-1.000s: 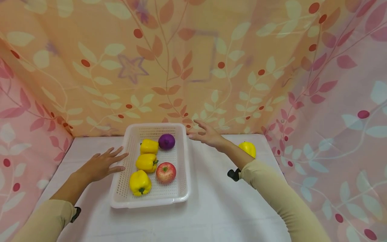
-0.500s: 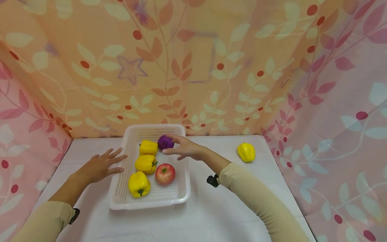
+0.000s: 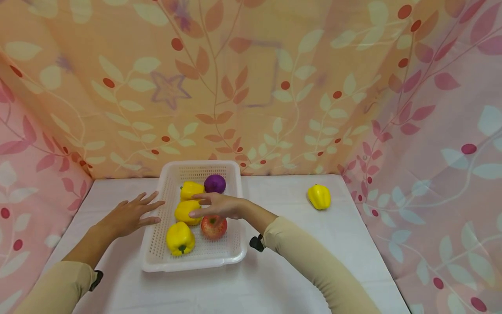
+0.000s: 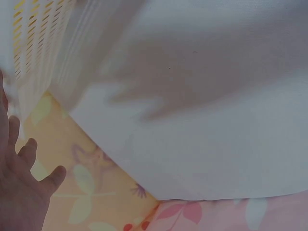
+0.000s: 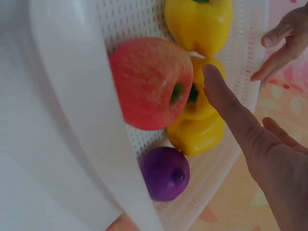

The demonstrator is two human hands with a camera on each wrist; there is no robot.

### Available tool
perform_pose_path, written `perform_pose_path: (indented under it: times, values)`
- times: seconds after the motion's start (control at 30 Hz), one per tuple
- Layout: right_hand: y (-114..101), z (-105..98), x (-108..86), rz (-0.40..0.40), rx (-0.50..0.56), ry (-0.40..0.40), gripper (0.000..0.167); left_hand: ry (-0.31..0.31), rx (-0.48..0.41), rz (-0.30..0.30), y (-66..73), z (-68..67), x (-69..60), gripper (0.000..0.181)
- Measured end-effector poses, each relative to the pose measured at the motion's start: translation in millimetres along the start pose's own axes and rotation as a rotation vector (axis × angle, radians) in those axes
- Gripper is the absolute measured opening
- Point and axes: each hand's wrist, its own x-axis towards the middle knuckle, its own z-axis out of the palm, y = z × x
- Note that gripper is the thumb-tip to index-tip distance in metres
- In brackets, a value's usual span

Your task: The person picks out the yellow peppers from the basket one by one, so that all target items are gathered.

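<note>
My right hand (image 3: 219,206) hovers over the white plastic basket (image 3: 196,265), fingers extended and holding nothing. Beneath it in the head view are the middle yellow bell pepper (image 3: 186,212) and the red apple (image 3: 214,227), both partly covered. Farther back in the basket lie another yellow bell pepper (image 3: 191,190) and a round purple item (image 3: 215,184), perhaps an onion or eggplant. A third yellow bell pepper (image 3: 180,238) sits at the near left inside. With fingers spread, my left hand (image 3: 129,216) is at the basket's left side; whether it touches the rim I cannot tell.
On the white table (image 3: 298,261), a lone yellow bell pepper (image 3: 319,197) lies at the far right. Floral curtains (image 3: 235,87) enclose the back and both sides. In the right wrist view, the basket's rim (image 5: 91,130) slants across the left half.
The right hand has swept leftward from beyond the basket's right edge, passed the purple item, and come nearer over the peppers and apple. The left hand keeps its place.
</note>
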Motion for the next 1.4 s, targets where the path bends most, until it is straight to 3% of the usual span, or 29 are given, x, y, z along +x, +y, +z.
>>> perform_pose_path:
  times: [0.27, 0.5, 0.73, 0.97, 1.4]
  values:
    - [1, 22, 13.1, 0.049, 0.030, -0.096, 0.073, -0.003, 0.002, 0.001, -1.6, 0.8, -0.7, 0.067]
    - [2, 32, 22.5, 0.057, -0.036, -0.142, 0.066, 0.002, 0.008, 0.005, -4.0, 2.3, -0.7, 0.067]
    - [3, 40, 30.9, 0.074, -0.139, -0.131, 0.065, 0.001, -0.009, 0.001, -4.2, 2.6, -1.2, 0.067]
    - [6, 45, 40.8, 0.138, -0.118, -0.119, 0.070, 0.008, -0.014, 0.007, -2.8, 1.6, -0.8, 0.066]
    - [6, 53, 58.2, 0.232, -0.210, -0.123, 0.064, 0.005, -0.029, 0.005, -1.8, 0.4, -1.7, 0.065]
